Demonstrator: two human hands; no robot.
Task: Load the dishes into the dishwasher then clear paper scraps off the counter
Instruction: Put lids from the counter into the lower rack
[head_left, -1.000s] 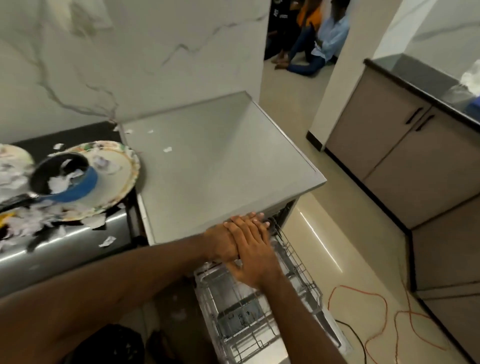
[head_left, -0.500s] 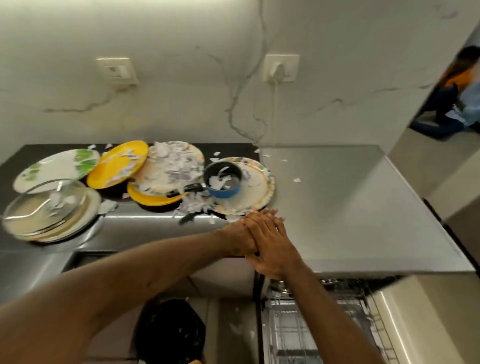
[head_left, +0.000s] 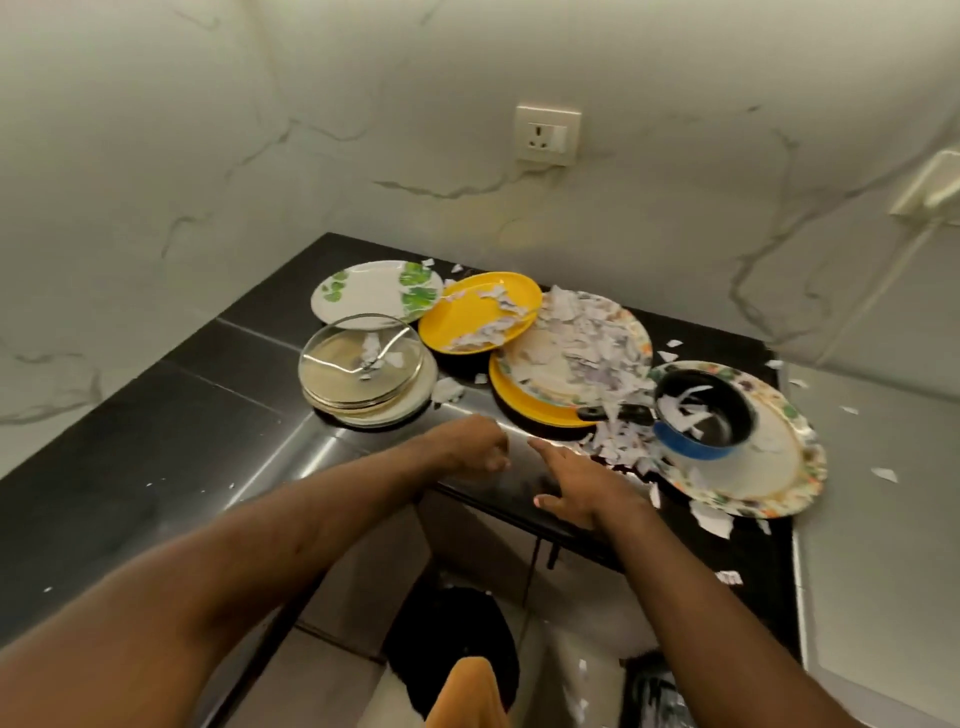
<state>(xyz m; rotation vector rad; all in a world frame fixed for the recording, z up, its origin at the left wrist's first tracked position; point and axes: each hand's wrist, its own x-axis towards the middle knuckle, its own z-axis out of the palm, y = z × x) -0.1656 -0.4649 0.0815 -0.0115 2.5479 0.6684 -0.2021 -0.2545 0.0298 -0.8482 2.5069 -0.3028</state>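
- The pan is blue outside and dark inside, with a few scraps in it. It looks stiff and fairly light. Its black handle points left and is the obvious place to take hold.
- Under the pan lies a floral plate. It looks rigid and smooth, so probably slippery. I would take it by the rim, thumb on top and fingers beneath, once the pan is off.
- Just left of the pan, a heaped plate rests on a yellow underplate. The loose paper will likely slide off if the plate tilts, so keep it level or tip it out first.
- Farther left of the pan, a yellow plate sits tilted and carries more paper. A leaf plate lies beyond it.
- Well left of the pan, a glass lid tops a stack of pale plates. It is the most fragile piece, so lift it by the metal bar across its top.
- All the dishes stand on the dark worktop, with paper strewn around the pan.
- The right hand is near the pan's handle, its grip apart and fingers spread, holding nothing.
- The left hand is farther left of the pan, its grip loosely curled and empty. Whether either hand touches the worktop I cannot tell.
- Right of the pan begins a grey top with a few flecks of paper on it.
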